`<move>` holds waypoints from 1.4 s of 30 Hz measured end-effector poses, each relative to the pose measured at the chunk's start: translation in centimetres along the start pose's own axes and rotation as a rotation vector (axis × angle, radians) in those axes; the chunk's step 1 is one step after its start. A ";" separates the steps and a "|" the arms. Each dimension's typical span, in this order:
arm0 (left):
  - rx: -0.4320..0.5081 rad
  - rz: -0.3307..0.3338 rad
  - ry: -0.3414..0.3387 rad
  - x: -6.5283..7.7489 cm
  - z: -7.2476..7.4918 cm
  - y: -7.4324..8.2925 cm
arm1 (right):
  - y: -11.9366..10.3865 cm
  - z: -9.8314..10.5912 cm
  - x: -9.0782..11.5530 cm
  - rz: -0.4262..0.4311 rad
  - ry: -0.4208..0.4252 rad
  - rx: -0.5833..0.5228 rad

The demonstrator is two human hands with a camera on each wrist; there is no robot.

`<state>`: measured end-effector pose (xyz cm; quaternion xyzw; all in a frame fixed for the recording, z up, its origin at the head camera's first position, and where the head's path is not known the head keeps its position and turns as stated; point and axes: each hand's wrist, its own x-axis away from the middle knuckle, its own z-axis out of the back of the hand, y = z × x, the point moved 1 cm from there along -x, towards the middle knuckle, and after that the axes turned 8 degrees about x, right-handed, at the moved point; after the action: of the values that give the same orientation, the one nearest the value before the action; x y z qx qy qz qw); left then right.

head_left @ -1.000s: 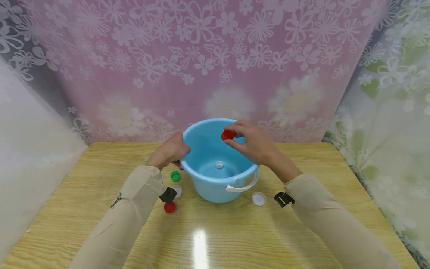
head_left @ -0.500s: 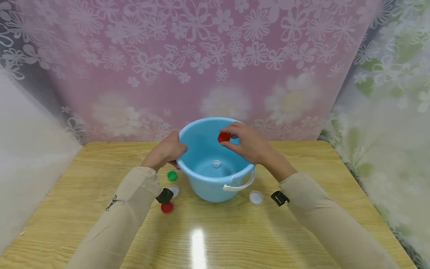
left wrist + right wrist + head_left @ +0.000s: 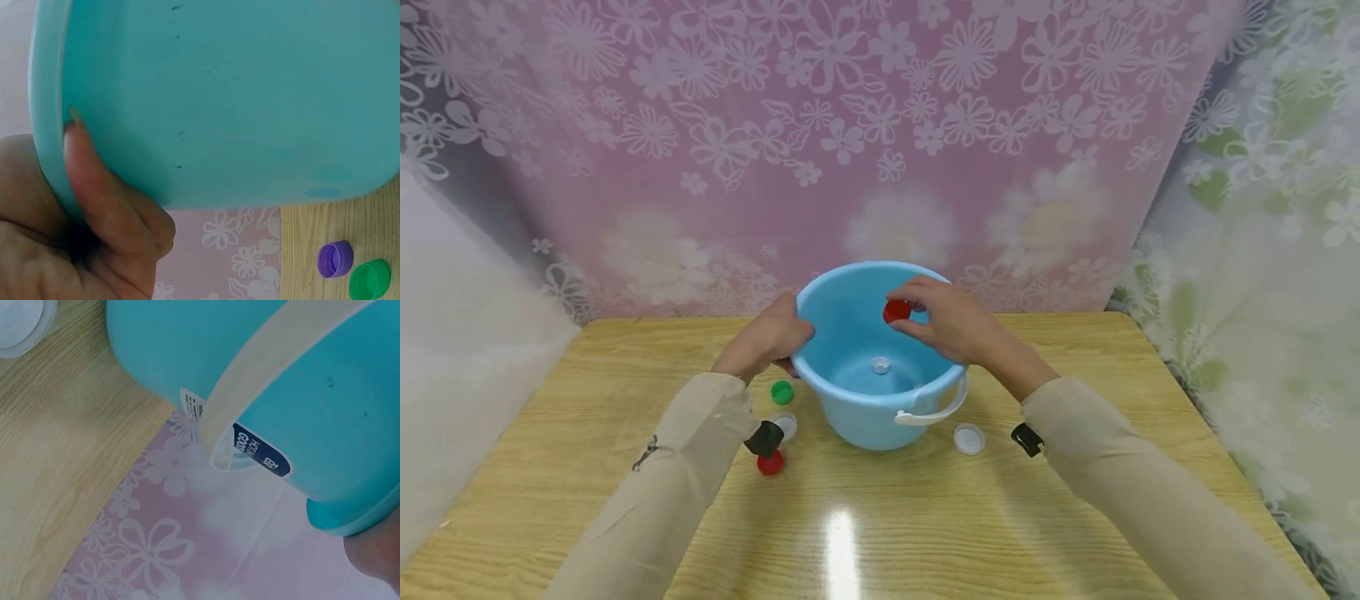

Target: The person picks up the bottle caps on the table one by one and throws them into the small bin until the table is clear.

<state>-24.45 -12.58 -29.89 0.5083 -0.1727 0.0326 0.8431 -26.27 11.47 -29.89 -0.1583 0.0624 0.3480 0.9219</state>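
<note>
A light blue bucket (image 3: pixel 865 423) stands upright on the table. My left hand (image 3: pixel 772 335) grips its rim on the left side; in the left wrist view, fingers (image 3: pixel 103 187) press the outer wall under the rim. Over the bucket's opening, my right hand (image 3: pixel 953 323) pinches a red bottle cap (image 3: pixel 896 312) between thumb and fingers. A white cap (image 3: pixel 881 365) lies on the bucket floor. The right wrist view catches only a bit of skin (image 3: pixel 378 547) at the rim, and the held cap is hidden there.
Left of the bucket lie a green cap (image 3: pixel 782 392), a white cap (image 3: pixel 786 426), a red cap (image 3: pixel 770 462) and a purple cap (image 3: pixel 335 259). Another white cap (image 3: pixel 969 439) is at the right. The bucket's white handle (image 3: pixel 928 418) hangs in front. Behind the table (image 3: pixel 850 508) hangs a floral curtain (image 3: pixel 880 125).
The right hand has lowered the red cap slightly within the bucket's opening. The whole view has shifted a little; the left hand keeps its grip on the rim.
</note>
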 end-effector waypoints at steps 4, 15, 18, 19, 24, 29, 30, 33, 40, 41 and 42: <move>0.016 0.002 -0.017 0.1 -0.1 0.1 | 0.1 0.0 0.1 -0.012 -0.012 0.012; -0.004 -0.003 0.014 0.5 0.3 0.2 | -0.1 0.0 -0.4 -0.011 -0.022 -0.004; -0.011 0.005 0.027 0.5 0.4 0.1 | -0.2 0.0 -0.4 -0.013 -0.029 -0.008; -0.008 0.011 0.028 0.5 0.4 0.1 | -0.2 -0.1 -0.4 -0.013 -0.032 -0.008; -0.002 -0.001 0.015 0.4 0.1 0.1 | -0.1 -0.1 -0.2 -0.019 -0.042 -0.001; -0.010 -0.005 0.016 0.3 0.0 -0.1 | -0.2 -0.1 0.0 -0.034 -0.052 0.005; -0.010 -0.002 0.014 0.3 0.0 -0.1 | -0.2 -0.2 0.0 -0.036 -0.055 0.009; -0.008 -0.003 0.007 0.3 0.0 -0.1 | -0.2 -0.2 0.1 -0.028 -0.052 0.015; 0.018 -0.022 0.010 0.2 0.1 -0.2 | -0.4 0.0 -0.1 -0.047 -0.060 0.018; 0.020 -0.023 0.008 0.2 0.1 -0.1 | -0.4 0.1 -0.1 -0.055 -0.059 0.011; 0.017 -0.030 0.005 0.2 0.1 -0.1 | -0.4 0.1 0.0 -0.060 -0.051 0.004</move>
<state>-24.28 -12.72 -29.86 0.5180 -0.1628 0.0228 0.8394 -26.00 11.24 -29.72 -0.1492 0.0349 0.3242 0.9335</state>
